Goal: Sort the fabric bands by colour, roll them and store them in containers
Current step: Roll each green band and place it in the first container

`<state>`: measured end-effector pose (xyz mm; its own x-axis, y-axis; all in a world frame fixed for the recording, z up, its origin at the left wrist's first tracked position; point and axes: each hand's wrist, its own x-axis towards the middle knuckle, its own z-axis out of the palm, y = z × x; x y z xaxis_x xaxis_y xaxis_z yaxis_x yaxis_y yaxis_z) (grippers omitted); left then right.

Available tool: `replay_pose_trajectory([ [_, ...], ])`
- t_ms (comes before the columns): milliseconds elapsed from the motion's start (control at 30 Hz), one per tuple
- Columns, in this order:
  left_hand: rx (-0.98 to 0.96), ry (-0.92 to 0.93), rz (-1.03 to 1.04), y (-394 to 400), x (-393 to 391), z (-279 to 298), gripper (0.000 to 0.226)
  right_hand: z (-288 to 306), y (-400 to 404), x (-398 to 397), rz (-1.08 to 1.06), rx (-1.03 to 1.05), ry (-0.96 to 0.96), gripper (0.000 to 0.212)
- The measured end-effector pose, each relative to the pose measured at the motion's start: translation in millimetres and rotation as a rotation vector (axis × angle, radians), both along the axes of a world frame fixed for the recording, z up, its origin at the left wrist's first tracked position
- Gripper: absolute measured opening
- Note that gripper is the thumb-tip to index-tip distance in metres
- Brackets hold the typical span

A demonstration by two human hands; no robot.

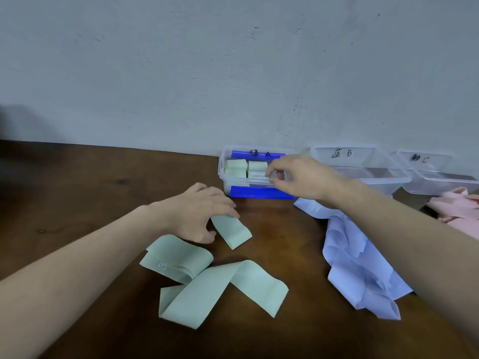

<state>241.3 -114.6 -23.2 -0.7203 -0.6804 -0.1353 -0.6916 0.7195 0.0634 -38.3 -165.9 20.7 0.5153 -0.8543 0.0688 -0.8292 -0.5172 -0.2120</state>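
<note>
Curled right hand (298, 177) fingers reach into the green-roll box (256, 194); whether they pinch anything cannot be told. Left hand (199, 211) rests spread on a pale green band (232, 230) just before that box.

A handwritten character followed by "A" is seen on the far wall of the blue-clipped container (256, 154). "蓝 B" is written on the middle container (342, 153); a smudged character and "C" on the right container (421, 158). A "3" is printed on the green band (176, 257).
</note>
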Motion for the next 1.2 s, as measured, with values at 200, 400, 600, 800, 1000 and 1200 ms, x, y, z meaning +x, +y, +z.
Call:
replay_pose_trajectory([
  [200, -0.137, -0.042, 0.071, 9, -12, -14, 0.047, -7, 33, -7, 0.034, 0.041, -0.007, 0.018],
  [400, -0.191, 0.146, 0.236, 29, -32, -5, 0.027, -16, 62, -18, 0.064, 0.116, 0.054, 0.022],
  [600, -0.062, 0.484, 0.456, 61, -66, 16, 0.022, -24, 97, -34, 0.112, 0.155, -0.029, 0.066],
  [800, 0.089, 0.72, 0.482, 94, -106, 34, 0.019, -20, 132, -49, 0.061, 0.076, -0.306, 0.038],
  [1000, 0.306, 0.83, 0.425, 133, -135, 43, 0.024, 1, 164, -74, -0.024, 0.099, -0.581, 0.03],
  [1200, 0.269, 0.921, 0.438, 164, -163, 47, 0.01, 12, 186, -87, -0.092, 0.181, -0.736, 0.038],
])
